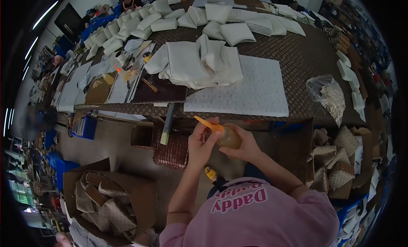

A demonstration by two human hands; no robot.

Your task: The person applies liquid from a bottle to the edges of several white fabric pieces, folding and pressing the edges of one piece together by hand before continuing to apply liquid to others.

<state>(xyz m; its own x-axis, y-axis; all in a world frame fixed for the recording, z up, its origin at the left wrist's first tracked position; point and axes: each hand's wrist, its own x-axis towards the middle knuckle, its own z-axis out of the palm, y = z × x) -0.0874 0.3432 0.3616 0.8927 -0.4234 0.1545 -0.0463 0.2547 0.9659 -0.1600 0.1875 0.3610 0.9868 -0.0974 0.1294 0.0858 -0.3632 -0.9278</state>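
In front of my body I hold a squeeze bottle (pixel 230 138) with a cloudy yellowish body and an orange pointed nozzle. My left hand (pixel 202 144) pinches the orange cap between thumb and fingers. Wrapped round the bottle's body is my right hand (pixel 246 146). The nozzle tilts up to the left. Just beyond, on the table, lies a pile of white folded pieces (pixel 187 62), partly over a white patterned sheet (pixel 259 90).
Many white padded pieces (pixel 236 33) line the table's far side. A plastic bag of small pale bits (pixel 331 96) lies at right. Tools and another orange-tipped bottle (pixel 123 73) are at left. Cardboard boxes of brown patterned pieces (pixel 106 200) flank me. People sit far left.
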